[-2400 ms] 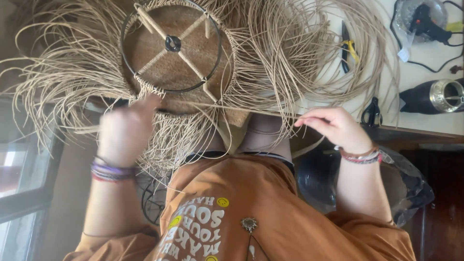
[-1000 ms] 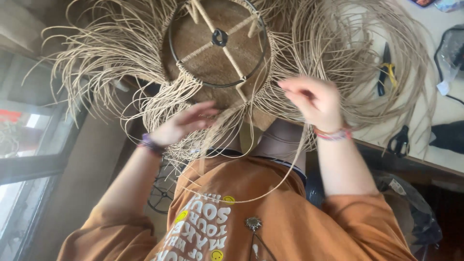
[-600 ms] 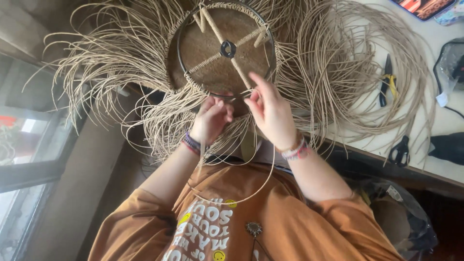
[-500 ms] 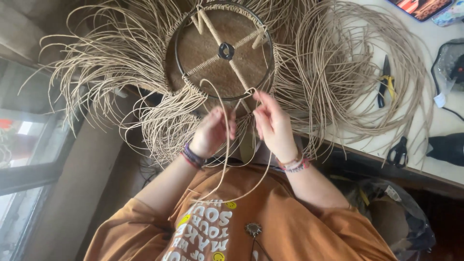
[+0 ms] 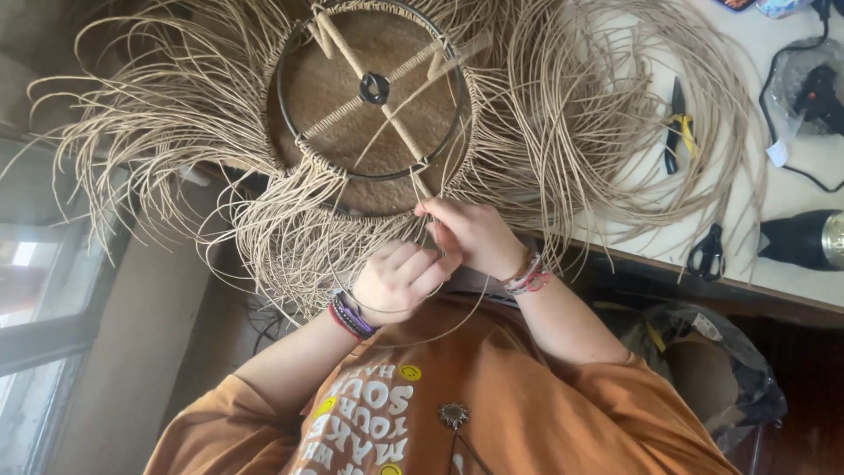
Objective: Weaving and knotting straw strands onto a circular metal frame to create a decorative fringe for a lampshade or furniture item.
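The rattan strand (image 5: 420, 189), thin, light and likely springy, runs just below the round wire frame (image 5: 374, 88) on the surface (image 5: 791, 158), pinched by the right hand (image 5: 470, 233) near the frame's lower rim, while the left hand (image 5: 400, 281) is curled shut beside it, best gripped close to the weave.

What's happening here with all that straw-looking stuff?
A person in an orange shirt is working pale rattan-like strands onto a round wire frame with wrapped cross-spokes. Both hands meet at the frame's near edge: the right hand pinches a strand there, and the left hand is closed beside it. Loose strands fan out all around. Scissors and pliers lie on the table.
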